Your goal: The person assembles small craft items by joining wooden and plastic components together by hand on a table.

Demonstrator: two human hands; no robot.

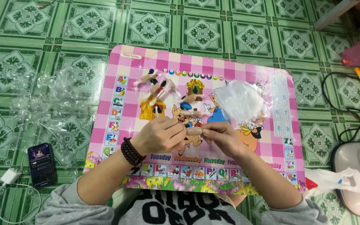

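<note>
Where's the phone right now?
The phone lies on the green tiled floor at the person's left, beside the pink board, next to a white charger.

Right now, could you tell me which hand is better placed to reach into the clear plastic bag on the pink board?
Probably the right hand: the clear plastic bag lies just above it, while the left hand sits farther left, nearer the small figures. Both pinch a small pale piece.

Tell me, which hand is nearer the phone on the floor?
Left. The left hand is over the pink mat, on the side toward the phone; the right hand is beyond it, farther from the phone.
</note>
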